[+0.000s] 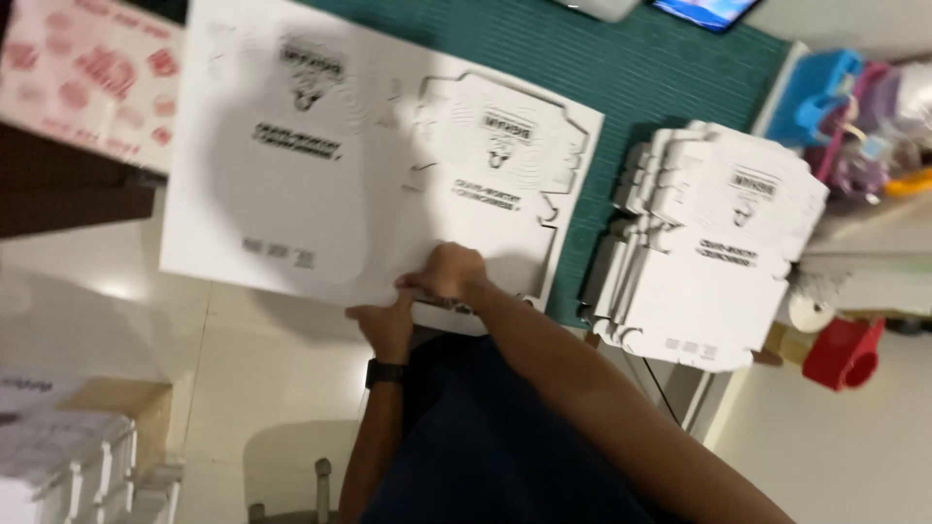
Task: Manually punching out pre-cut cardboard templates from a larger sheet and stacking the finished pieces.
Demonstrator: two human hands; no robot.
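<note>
Both forearms come up from the bottom edge, left one wearing a black wristband (385, 373). Left hand (385, 325) and right hand (449, 273) meet at the near edge of a big white die-cut cardboard sheet (291, 184) lying on the green table mat (641, 68) — fingers curled tight, pinching that edge. Off to the right sits a stack of punched-out white box blanks (714, 243), well apart.
</note>
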